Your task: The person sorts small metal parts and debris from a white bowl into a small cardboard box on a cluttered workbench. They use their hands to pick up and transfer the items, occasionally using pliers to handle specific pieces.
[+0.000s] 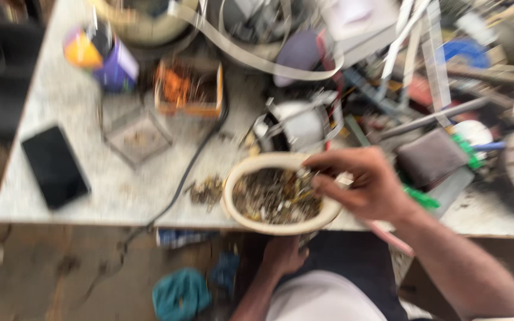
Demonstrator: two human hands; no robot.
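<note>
1. Your right hand (369, 185) reaches into the cream bowl (278, 200) of small scrap bits, fingertips pinched together over the contents; blur hides whether they grasp a piece.
2. The bowl overhangs the worktop's (60, 101) near edge.
3. Your left hand (282, 254) sits beneath the bowl; its grip is unclear.
4. A black phone (54, 166) lies far left.

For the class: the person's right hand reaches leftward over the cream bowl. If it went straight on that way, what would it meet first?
Most likely the small scrap bits inside the cream bowl, directly below and ahead of the right hand; the blur leaves depth uncertain.
</note>
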